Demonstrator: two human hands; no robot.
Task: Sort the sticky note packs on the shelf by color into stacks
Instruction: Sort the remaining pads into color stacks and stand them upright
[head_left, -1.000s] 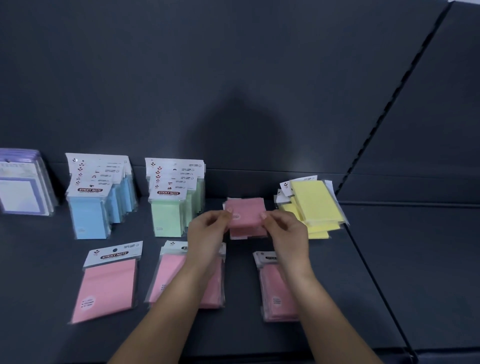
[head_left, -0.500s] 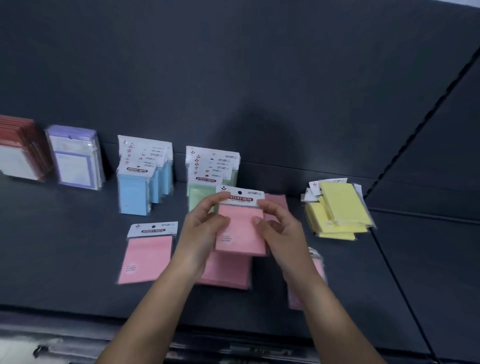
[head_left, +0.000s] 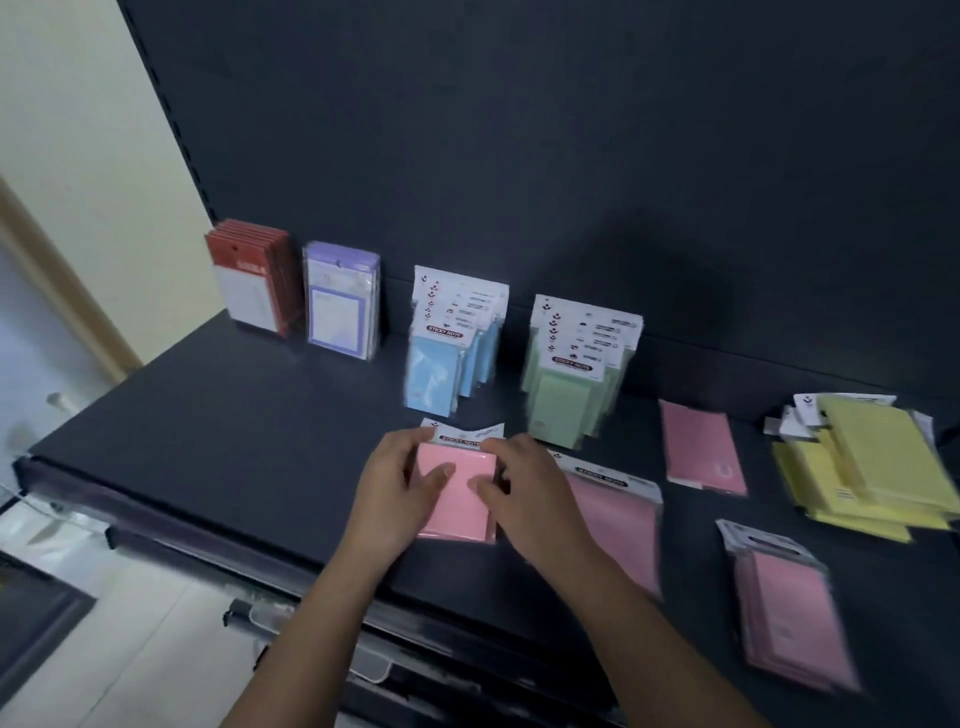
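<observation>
At the shelf (head_left: 208, 441) front, left hand (head_left: 397, 491) and right hand (head_left: 527, 501) pinch the pink pack (head_left: 457, 493), now lowered flat from mid-air, probably starting the pink stack.

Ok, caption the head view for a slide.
Left hand and right hand grip a pink pack in front of the blue stack on the shelf.

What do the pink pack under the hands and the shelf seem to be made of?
Pink pack: paper notes in a clear plastic sleeve, probably; faint sheen and a printed card header. Shelf: dark, matte, smooth; likely painted metal, not certain.
</observation>
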